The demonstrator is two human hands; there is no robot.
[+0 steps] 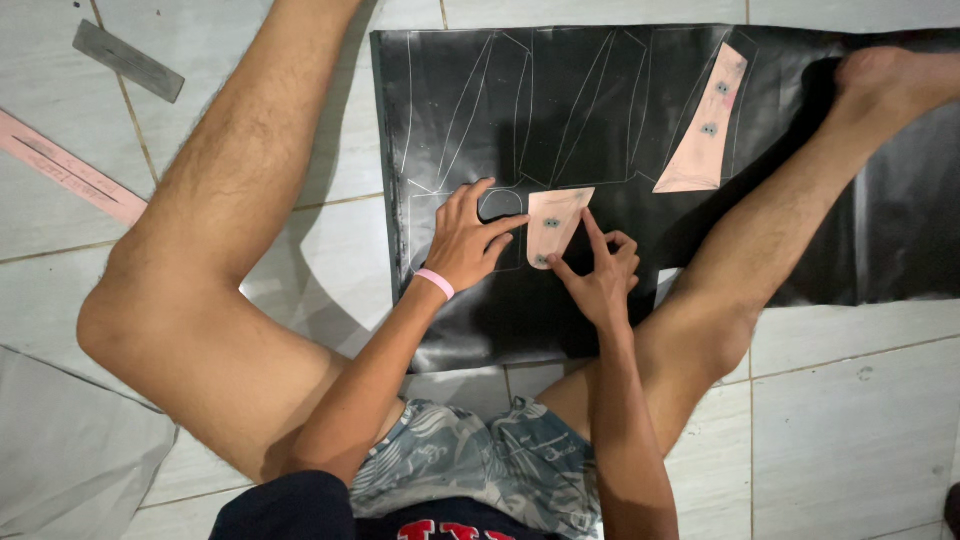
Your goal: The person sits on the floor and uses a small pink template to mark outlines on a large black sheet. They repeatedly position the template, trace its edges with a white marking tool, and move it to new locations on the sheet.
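Observation:
A black sheet [620,90] lies flat on the tiled floor, covered with thin white traced outlines. A small pink card template [555,225] rests on it near the front. My left hand [468,238], with a pink band at the wrist, presses flat beside the template's left edge, fingers spread. My right hand [600,268] touches the template's right edge with the index finger and thumb extended; whether it pinches a marking tool is too small to tell. A longer pink template [705,125] lies further back on the sheet.
My bare legs bend around the sheet, the left knee [130,320] out to the left, the right foot [880,75] resting on the sheet. A grey strip [128,60] and a pink ruler-like strip [70,165] lie on the tiles at left. Grey fabric [70,450] lies at the lower left.

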